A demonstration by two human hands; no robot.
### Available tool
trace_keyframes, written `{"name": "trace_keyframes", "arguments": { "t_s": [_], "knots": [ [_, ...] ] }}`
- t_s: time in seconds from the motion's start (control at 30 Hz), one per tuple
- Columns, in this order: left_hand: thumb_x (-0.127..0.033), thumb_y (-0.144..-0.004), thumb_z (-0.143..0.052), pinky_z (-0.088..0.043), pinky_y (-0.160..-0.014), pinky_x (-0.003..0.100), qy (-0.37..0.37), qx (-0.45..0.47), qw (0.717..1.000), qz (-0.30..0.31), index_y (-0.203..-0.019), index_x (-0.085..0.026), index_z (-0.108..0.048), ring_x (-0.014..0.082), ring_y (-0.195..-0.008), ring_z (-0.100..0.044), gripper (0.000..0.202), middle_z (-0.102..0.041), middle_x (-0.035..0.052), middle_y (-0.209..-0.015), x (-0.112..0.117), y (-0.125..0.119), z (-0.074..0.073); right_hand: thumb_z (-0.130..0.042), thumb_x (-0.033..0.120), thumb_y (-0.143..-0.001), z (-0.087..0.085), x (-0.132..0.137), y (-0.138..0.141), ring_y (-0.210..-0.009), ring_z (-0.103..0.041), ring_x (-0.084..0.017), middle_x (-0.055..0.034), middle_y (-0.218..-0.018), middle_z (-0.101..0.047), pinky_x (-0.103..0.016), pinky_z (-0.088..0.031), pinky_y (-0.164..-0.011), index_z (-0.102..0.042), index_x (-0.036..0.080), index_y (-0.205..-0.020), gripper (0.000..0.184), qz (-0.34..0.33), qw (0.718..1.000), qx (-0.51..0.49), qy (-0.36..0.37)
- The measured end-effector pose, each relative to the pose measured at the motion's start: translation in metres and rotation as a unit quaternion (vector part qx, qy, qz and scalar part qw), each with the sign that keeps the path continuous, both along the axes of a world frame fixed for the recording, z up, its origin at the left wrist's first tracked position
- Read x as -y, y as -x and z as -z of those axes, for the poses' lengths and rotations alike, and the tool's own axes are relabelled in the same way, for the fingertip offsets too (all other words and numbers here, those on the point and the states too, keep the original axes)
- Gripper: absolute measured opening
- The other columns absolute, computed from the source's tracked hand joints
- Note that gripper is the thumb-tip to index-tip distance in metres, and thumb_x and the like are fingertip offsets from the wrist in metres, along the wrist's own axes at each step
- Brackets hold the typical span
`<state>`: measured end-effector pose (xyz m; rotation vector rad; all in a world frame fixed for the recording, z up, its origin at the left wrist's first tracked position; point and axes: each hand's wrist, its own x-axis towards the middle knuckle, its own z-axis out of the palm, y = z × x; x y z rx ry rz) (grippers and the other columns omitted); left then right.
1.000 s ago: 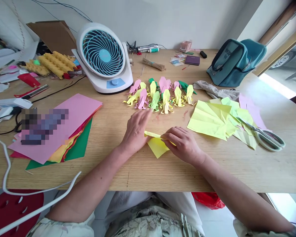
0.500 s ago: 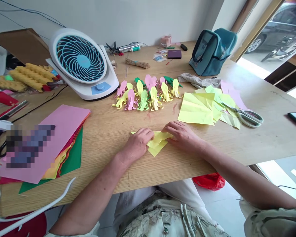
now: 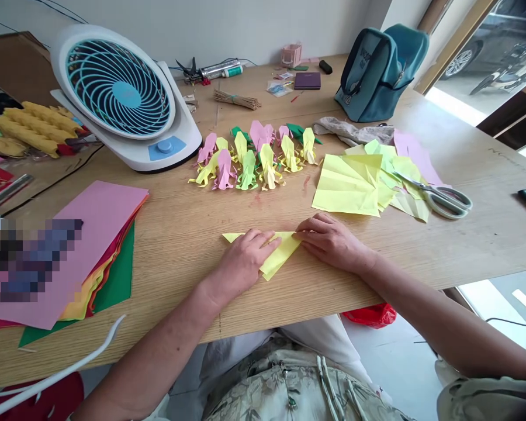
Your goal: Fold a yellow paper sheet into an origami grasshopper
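Observation:
A folded sheet of yellow paper lies on the wooden table in front of me, shaped like a triangle with its long edge away from me and a point toward me. My left hand bends over its left part and holds it down against the table, hiding some of it. Its left corner sticks out past the fingers. At the right corner my right hand is closed, its fingertips pinching the paper's edge. Beyond both hands stand several folded paper figures in pink, green and yellow.
Creased yellow sheets and scissors lie to the right. A stack of coloured paper is at the left, with a fan behind it. Further back are a teal bag, a grey cloth and a bundle of sticks.
The upper layer of the yellow paper, loosely raised between my hands before, now lies flatter. My left thumb and fingers have spread over it. The view has shifted slightly.

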<state>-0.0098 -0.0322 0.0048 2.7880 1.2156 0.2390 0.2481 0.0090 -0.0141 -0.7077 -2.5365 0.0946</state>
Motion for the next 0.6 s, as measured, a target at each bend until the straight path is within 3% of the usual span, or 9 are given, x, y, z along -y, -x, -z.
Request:
{"name": "trace_keyframes", "arguments": {
  "t_s": [0.17,0.4,0.6],
  "knots": [
    [0.0,-0.087,-0.05,-0.053,-0.097,0.045,-0.001,-0.02,0.999,-0.032,-0.134,-0.015,-0.059,0.0285,-0.117,-0.055,0.05,-0.06,0.0131,-0.139,0.007,-0.005,-0.003,-0.047,0.015,-0.099,-0.001,0.001,-0.001,-0.084,-0.057,-0.02,-0.0102,-0.098,-0.068,-0.036,-0.044,-0.077,-0.07,0.018,-0.104,0.024,-0.01,1.0,0.022,0.014],
    [0.001,-0.084,-0.056,-0.053,-0.091,0.037,0.022,0.02,0.999,-0.031,-0.117,-0.018,-0.064,0.0239,-0.106,-0.057,0.039,-0.065,0.0081,-0.116,0.012,-0.005,-0.01,-0.048,0.013,-0.098,-0.004,0.006,-0.002,-0.079,-0.055,-0.02,-0.0097,-0.091,-0.066,-0.035,-0.042,-0.073,-0.07,0.017,-0.094,0.023,-0.015,0.999,0.034,0.002],
    [-0.015,-0.091,-0.063,-0.054,-0.083,0.036,0.038,0.067,0.996,-0.035,-0.109,-0.019,-0.069,0.0222,-0.096,-0.059,0.019,-0.065,0.0062,-0.101,0.014,-0.003,-0.011,-0.047,0.015,-0.099,-0.004,0.006,-0.005,-0.079,-0.055,-0.019,-0.0095,-0.092,-0.063,-0.034,-0.044,-0.073,-0.067,0.018,-0.09,0.022,-0.012,0.999,0.023,0.034]
  ]
}}
